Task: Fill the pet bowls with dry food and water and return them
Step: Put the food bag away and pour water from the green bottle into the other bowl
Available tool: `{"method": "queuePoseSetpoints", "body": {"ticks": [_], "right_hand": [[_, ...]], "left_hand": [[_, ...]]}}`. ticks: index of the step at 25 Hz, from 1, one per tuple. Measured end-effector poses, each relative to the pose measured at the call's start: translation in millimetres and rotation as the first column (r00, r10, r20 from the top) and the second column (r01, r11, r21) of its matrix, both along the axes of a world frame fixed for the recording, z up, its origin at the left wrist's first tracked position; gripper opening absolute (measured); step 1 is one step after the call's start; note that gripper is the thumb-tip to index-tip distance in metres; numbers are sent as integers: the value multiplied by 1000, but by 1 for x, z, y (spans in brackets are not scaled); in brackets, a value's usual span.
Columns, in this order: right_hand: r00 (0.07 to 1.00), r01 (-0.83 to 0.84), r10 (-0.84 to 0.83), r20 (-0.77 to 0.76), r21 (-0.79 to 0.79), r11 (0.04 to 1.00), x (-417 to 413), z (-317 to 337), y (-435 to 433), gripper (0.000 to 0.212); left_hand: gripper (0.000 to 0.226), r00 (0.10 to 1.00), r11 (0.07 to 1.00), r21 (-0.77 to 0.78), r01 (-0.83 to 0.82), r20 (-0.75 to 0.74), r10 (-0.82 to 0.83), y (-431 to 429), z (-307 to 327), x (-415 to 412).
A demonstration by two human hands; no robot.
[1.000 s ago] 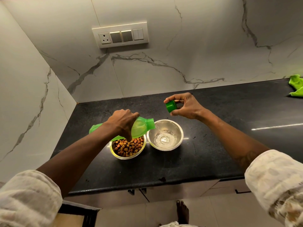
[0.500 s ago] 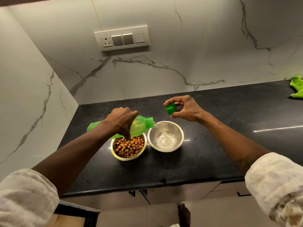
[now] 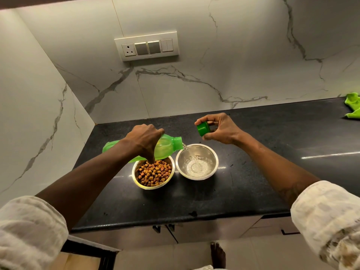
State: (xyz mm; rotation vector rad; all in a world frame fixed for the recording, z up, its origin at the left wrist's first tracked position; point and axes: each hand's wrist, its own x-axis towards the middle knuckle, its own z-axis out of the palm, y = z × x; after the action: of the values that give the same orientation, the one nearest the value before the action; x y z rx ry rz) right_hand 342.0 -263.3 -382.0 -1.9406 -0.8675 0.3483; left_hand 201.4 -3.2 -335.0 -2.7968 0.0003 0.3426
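Note:
Two steel bowls stand side by side on the black counter (image 3: 253, 172). The left bowl (image 3: 136, 179) is full of brown dry kibble (image 3: 153, 173). The right bowl (image 3: 213, 155) holds shallow water. My left hand (image 3: 145, 140) grips a green bottle (image 3: 167, 148) tipped on its side above the kibble bowl, its mouth over the right bowl's rim. A thin stream of water (image 3: 188, 151) runs from it into that bowl. My right hand (image 3: 222, 129) holds the green cap (image 3: 203, 129) in its fingertips, above and behind the water bowl.
A bright green cloth (image 3: 353, 105) lies at the counter's far right. A switch panel (image 3: 147, 45) is on the marble back wall. A marble side wall closes the counter's left end. Cabinet doors (image 3: 224, 234) and a bare foot (image 3: 218, 254) show below the front edge.
The water keeps pouring and its level in the right bowl has risen a little. Both hands hold nearly the same pose; the view has tilted slightly downward.

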Motion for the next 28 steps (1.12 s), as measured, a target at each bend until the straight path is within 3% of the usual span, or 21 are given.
{"method": "queuePoseSetpoints", "body": {"ticks": [28], "right_hand": [[1000, -6, 6, 19, 17, 1000, -8, 7, 3, 56]], "left_hand": [[113, 999, 997, 70, 30, 43, -33, -2, 34, -4]]}}
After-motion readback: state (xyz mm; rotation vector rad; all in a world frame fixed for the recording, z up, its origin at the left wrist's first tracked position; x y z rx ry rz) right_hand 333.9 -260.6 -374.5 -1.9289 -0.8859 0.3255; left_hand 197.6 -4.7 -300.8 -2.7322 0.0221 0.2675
